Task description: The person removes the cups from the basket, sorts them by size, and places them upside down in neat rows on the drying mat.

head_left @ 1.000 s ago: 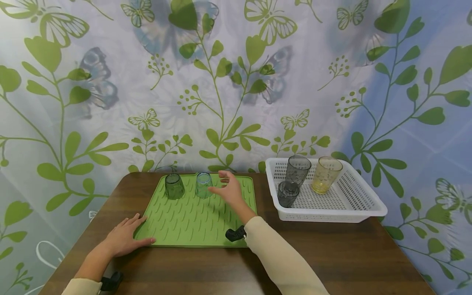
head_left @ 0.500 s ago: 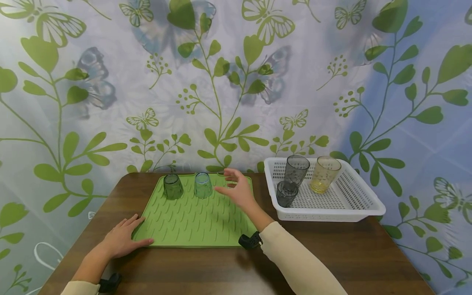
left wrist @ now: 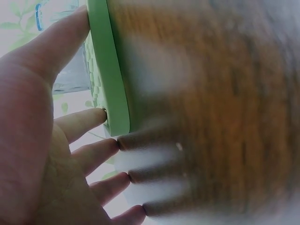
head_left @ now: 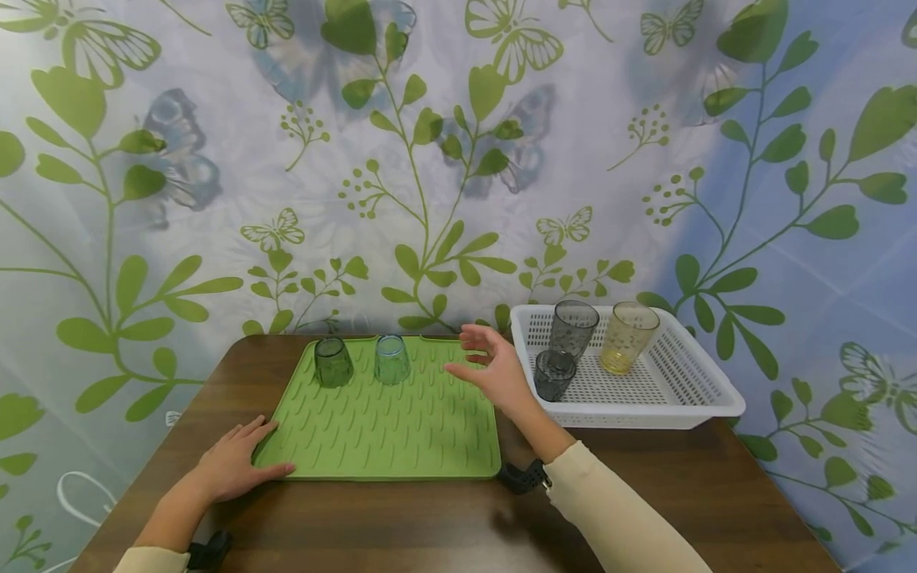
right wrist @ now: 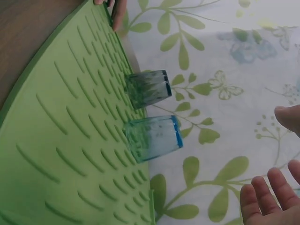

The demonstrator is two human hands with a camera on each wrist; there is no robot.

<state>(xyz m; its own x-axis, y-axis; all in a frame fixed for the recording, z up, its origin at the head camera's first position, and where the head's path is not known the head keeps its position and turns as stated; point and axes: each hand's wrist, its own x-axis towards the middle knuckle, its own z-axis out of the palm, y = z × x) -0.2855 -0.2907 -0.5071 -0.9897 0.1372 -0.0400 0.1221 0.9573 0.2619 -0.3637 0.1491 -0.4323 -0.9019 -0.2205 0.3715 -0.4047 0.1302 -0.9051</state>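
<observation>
A printed leaf-and-butterfly backdrop [head_left: 458, 199] hangs behind a dark wood-grain table [head_left: 401, 525]. On the table lies a green ridged drying mat [head_left: 387, 434], and just to its right stands a white perforated plastic basket [head_left: 688, 362]. A person's cream sleeves [head_left: 616, 501] reach in from below.

The left hand [head_left: 232, 461] lies at the mat's near left corner, fingers spread, its thumb touching the edge. The right hand [head_left: 501, 378] is raised near the mat's right edge and the basket, thumb and fingers parted.

In the basket, a tall yellow-tinted glass [head_left: 632, 330] and a tall grey glass [head_left: 575, 328] stand mouth up beside a short grey tumbler [head_left: 554, 378]. Toward the mat's far left side, a short smoky tumbler [head_left: 333, 364] and a short blue-tinted tumbler [head_left: 392, 362] stand mouth down, slightly apart.
</observation>
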